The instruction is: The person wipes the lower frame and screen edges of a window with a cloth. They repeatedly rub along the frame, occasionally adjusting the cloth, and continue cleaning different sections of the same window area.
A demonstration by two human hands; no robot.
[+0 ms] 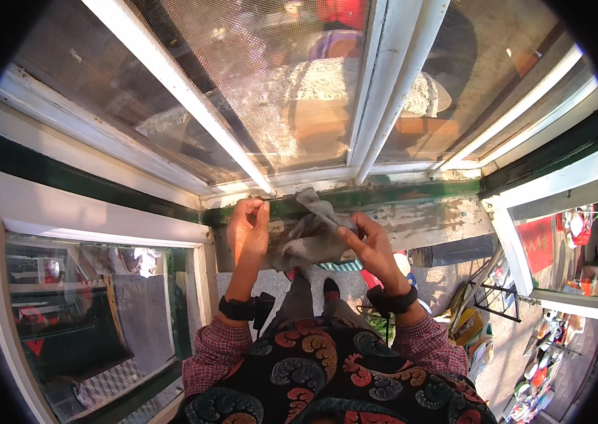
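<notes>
A crumpled grey cloth hangs over the front of the worn window sill. My right hand pinches its right side between thumb and fingers. One twisted corner of the cloth points up toward the green-painted strip along the sill. To the left of the cloth, apart from it, is my left hand. Its fingers are curled with the tips drawn together, and nothing shows between them. Both hands are in front of the white window bars.
Behind the bars, an insect screen covers the window. Glazed casements swing outward on both sides, the left casement and the right casement. Below the sill are a black metal frame and several household items on the ground.
</notes>
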